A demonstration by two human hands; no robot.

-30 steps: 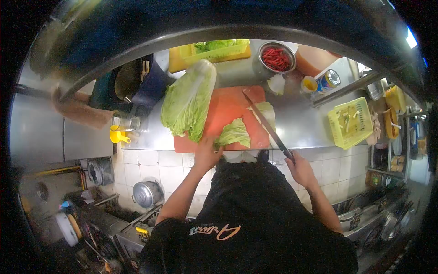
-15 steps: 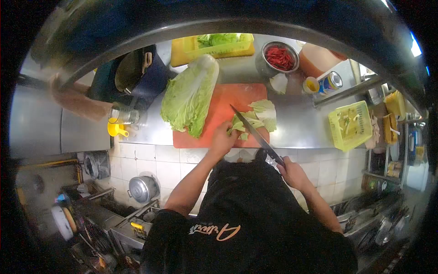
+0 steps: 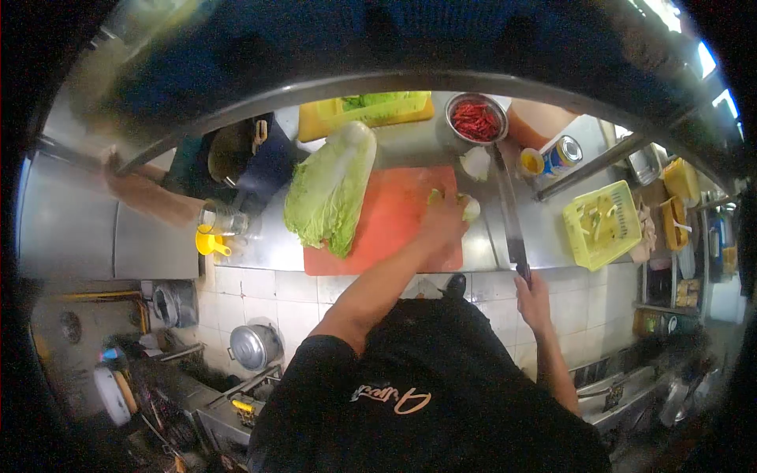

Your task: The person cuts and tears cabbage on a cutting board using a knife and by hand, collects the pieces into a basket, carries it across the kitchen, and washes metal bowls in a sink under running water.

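Note:
My right hand (image 3: 534, 301) grips a long kitchen knife (image 3: 510, 213) by its dark handle, the blade pointing away from me over the steel counter, right of the board. My left hand (image 3: 443, 223) is closed over cut cabbage leaves (image 3: 471, 210) at the right side of the orange cutting board (image 3: 384, 225). Bits of leaf show around its fingers, and the fingertips are partly hidden. A large piece of napa cabbage (image 3: 331, 189) lies on the board's left part and reaches past its far left edge.
A metal bowl of red chillies (image 3: 476, 118) stands beyond the board near a pale scrap (image 3: 475, 164). A yellow-green basket (image 3: 603, 225) sits at the right; another basket (image 3: 386, 105) is at the back. Another person's arm (image 3: 154, 197) reaches a glass jar (image 3: 223, 218) at left.
My left hand has moved right and away from me, over the cut leaves, which now mostly sit under it. The knife has left the board and swung right.

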